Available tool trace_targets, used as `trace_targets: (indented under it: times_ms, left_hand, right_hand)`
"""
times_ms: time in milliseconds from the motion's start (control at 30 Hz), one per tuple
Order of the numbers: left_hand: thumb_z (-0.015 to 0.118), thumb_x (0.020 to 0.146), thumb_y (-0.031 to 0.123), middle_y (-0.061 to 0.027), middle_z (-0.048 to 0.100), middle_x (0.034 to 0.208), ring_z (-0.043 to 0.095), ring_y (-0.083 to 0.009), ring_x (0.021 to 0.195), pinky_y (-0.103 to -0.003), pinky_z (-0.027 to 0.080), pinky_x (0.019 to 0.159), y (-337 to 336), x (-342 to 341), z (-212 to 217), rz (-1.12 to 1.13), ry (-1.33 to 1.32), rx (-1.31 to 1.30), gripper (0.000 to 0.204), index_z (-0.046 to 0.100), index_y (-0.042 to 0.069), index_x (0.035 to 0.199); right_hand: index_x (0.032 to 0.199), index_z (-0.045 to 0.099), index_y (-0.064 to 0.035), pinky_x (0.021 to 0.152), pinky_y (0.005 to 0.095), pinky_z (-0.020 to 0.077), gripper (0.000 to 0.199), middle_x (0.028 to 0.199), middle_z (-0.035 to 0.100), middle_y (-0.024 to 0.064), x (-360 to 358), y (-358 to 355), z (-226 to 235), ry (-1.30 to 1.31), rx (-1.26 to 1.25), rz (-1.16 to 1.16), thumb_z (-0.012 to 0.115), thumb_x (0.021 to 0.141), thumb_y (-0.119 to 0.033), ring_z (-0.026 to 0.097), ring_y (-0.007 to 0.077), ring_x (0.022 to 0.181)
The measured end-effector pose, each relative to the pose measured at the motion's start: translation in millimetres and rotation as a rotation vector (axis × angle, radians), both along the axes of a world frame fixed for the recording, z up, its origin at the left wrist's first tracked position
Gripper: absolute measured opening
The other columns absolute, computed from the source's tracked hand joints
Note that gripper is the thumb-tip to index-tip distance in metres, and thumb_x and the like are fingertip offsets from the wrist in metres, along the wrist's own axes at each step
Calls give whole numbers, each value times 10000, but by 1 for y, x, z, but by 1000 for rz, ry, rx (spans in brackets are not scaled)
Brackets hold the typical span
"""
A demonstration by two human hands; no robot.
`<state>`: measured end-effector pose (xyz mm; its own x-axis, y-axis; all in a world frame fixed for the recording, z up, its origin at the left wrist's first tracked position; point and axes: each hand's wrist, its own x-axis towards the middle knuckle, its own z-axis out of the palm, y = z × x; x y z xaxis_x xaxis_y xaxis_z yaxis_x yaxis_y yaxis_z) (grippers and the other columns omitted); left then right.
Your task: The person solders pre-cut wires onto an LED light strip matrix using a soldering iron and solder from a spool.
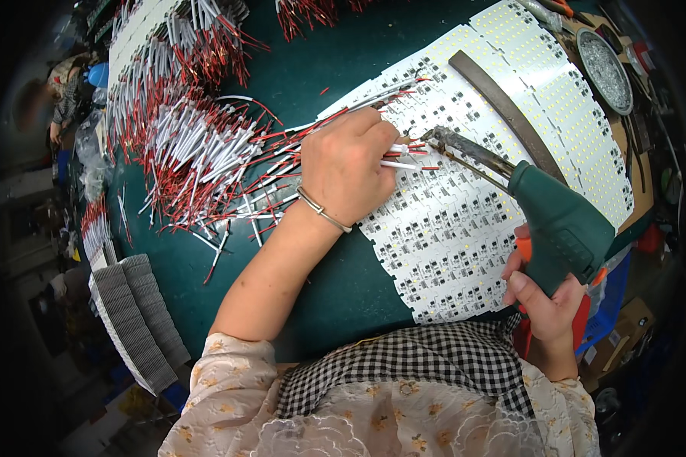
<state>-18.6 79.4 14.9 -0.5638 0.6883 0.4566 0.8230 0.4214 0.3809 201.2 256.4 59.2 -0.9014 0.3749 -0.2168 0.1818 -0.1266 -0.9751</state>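
Note:
My left hand (344, 161) is closed on several short wires (408, 166) with white sleeves and red ends, which poke out past the fingers over a white LED circuit board sheet (427, 263). In my right hand (545, 301) is a green soldering gun (560, 225) with an orange trigger, its fingers wrapped round the handle. The gun's dark tip meets or nearly meets the wire ends; contact cannot be made out. A large heap of similar wires (198, 148) lies left of my left hand. Across the boards rests a curved dark bar (504, 107).
A round metal dish (604, 70) of silvery bits stands at the far right. Stacked grey-white strips (136, 316) lie at the table's left edge. The green tabletop (320, 297) shows near my body. A blue crate (611, 301) sits lower right; another person (65, 95) is at far left.

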Motion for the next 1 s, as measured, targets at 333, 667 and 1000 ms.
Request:
trace_targets:
  times_ms: [333,667,1000]
  left_hand:
    - [692,594,-20,-64,607,727,622,-248,655,-342,492,561,-4,-5,-3,-64,74,-2,269,687,73,847]
    - [751,587,5,-50,618,734,631,-222,672,-326,485,553,-4,-7,-5,-101,145,23,273,684,76,842]
    - [771,611,36,-37,609,722,615,-208,646,-326,465,515,-3,-5,-4,-99,192,-3,243,681,82,832]
  right_hand:
    - [1252,476,95,562,246,506,455,1028,617,170,-4,0,9,-2,-69,-43,602,815,78,606,139,718]
    - [1249,460,98,501,247,520,483,1191,528,192,3,2,0,16,68,95,628,802,27,611,179,763]
    - [1276,450,115,567,240,514,473,1016,610,190,-5,1,16,-10,-75,-37,595,828,68,603,140,702]
